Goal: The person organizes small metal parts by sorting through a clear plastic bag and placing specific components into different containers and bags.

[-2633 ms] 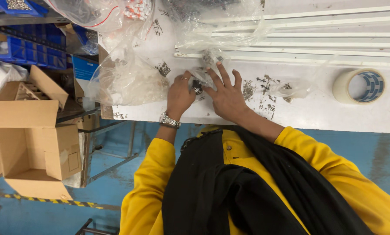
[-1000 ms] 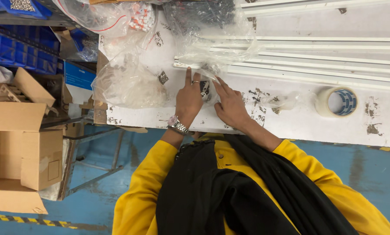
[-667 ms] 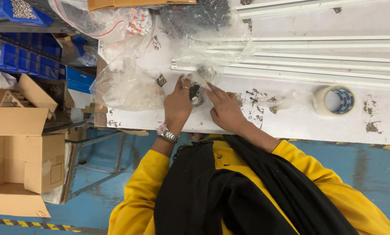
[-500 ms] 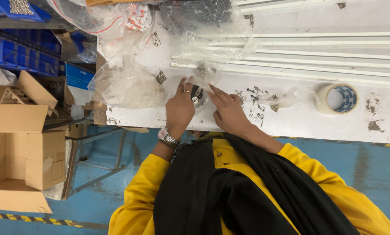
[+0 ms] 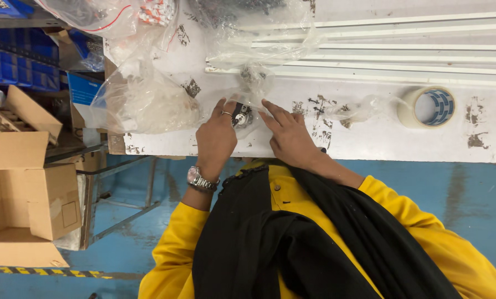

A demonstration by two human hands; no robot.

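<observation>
Between my two hands: small dark metal part [image 5: 240, 116] in clear plastic bag [image 5: 252, 91], on white worktop [image 5: 369, 141]. Left hand [image 5: 217, 138] grip pinches it; right hand [image 5: 288, 135] fingers spread, touching bag, equally near.

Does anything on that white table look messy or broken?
Yes. The white table has dark patches where its paint looks chipped, mostly near the roll of tape. Crumpled clear plastic bags are piled loosely on the left. The hands hold a small dark part; it looks undamaged.
</observation>
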